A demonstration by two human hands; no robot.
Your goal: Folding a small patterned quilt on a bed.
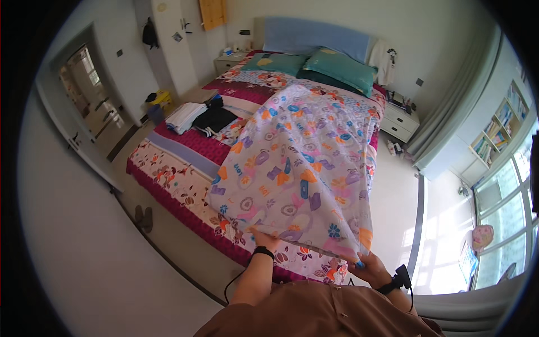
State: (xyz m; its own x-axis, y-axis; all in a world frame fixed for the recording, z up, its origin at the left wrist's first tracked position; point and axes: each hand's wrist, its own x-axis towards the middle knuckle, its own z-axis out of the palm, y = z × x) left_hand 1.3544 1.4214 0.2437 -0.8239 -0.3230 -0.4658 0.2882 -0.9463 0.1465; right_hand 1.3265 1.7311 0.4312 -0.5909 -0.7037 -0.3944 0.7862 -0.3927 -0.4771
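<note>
A pale pink quilt [286, 168] printed with colourful letters and flowers is spread over the right side of a bed, with creases running towards its near right corner. My left hand [266, 241] grips its near edge, the fingers partly hidden by the fabric. That near right corner is pinched in my right hand [370, 268], close to the foot of the bed. Beneath lies a floral bedspread [172, 170] with dark red borders. Folded white clothing [186, 117] and folded black clothing [214, 119] rest on the bed, left of the quilt.
Green pillows [339, 69] lie by the blue-covered headboard [316, 38]. Nightstands [398, 122] flank the bed. Slippers [144, 218] are on the floor at the left, near the white wall. A yellow bin [162, 98] stands beyond the bed's left side. Grey curtains [459, 101] hang at right.
</note>
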